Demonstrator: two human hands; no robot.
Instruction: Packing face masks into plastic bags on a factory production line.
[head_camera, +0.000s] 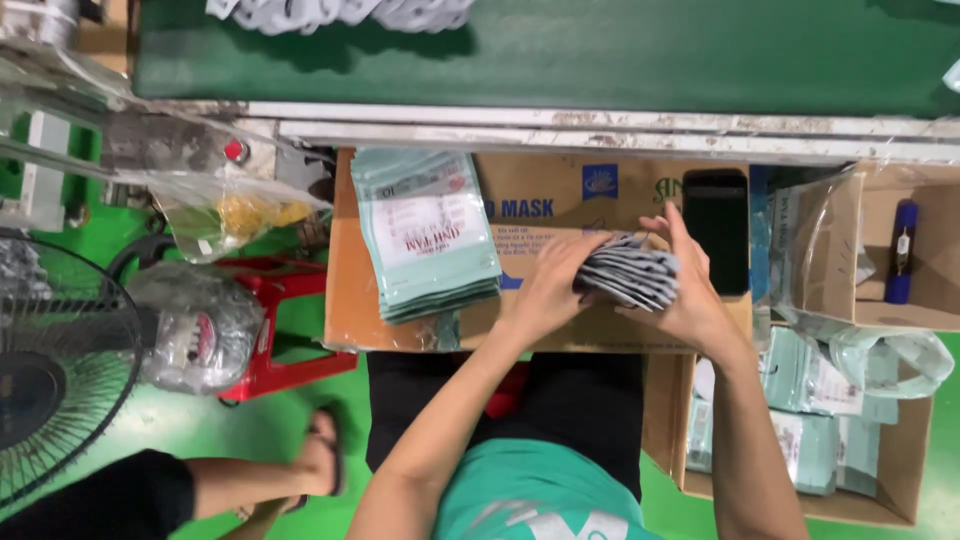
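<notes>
Sitting between both hands, the grey mask stack (628, 272) rests over the cardboard box (560, 200). Her left hand (548, 290) curls closed round its near end; the right hand (692, 290) cups the far end, fingers half spread. Pouches (425, 235) lie just left.

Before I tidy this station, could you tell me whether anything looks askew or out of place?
Only small things: the black phone lies on the cardboard box among the work, and the stack of pale green pouches sits fanned and slightly crooked.
</notes>
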